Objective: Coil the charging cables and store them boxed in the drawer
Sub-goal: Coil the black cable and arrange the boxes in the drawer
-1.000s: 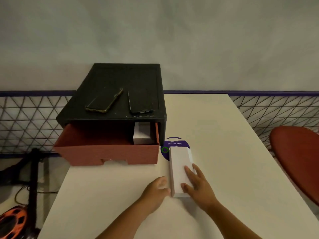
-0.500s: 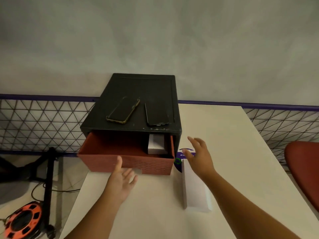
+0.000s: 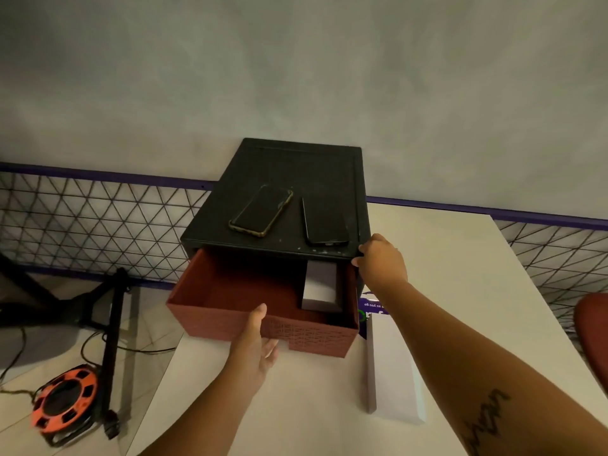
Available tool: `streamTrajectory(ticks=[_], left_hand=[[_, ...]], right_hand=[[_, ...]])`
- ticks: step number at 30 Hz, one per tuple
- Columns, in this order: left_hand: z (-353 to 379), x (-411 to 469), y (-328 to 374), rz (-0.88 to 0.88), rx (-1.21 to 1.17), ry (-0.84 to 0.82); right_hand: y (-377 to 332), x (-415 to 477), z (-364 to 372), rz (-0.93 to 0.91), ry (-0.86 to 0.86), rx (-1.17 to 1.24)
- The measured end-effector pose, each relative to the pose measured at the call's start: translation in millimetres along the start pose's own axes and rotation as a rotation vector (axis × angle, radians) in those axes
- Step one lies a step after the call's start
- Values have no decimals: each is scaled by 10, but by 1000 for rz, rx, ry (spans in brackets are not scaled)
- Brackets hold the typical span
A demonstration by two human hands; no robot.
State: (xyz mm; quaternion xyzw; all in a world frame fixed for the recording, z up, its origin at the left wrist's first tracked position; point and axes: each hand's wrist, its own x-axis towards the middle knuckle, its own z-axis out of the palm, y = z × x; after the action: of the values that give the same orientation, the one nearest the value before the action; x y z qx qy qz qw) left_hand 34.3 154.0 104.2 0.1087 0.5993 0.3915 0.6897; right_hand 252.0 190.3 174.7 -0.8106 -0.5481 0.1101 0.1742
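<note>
Fingers of the left hand (image 3: 255, 347) grip the open red drawer (image 3: 316, 337), centre frame; right hand (image 3: 381, 263) clutches the black cabinet (image 3: 296, 166). Small white box (image 3: 320, 287) sits inside, long white box (image 3: 394, 373) lower right.

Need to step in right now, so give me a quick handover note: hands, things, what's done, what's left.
Left hand grips the red drawer by its front edge. Right hand holds the black cabinet at its front right corner.
The drawer is pulled open, with a small white box inside at its right side.
The long white box lies on the table, right of the drawer, not yet stored.
Left to do: put that box in and shut the drawer. No loose cables in view.
</note>
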Motion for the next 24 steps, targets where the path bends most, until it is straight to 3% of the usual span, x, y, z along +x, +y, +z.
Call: streamTrajectory(ticks=[17,21,24], left_hand=[[-777,-790,-682,-21,-66,104],[-859,-828,-704,-5,5,91],[-893,-857,-805,-39,210,-5]], right_hand=[[35,3,10,-51,40,0],[139,-55,11,-75,-3,36],[451,-222,253,63,-80,109]])
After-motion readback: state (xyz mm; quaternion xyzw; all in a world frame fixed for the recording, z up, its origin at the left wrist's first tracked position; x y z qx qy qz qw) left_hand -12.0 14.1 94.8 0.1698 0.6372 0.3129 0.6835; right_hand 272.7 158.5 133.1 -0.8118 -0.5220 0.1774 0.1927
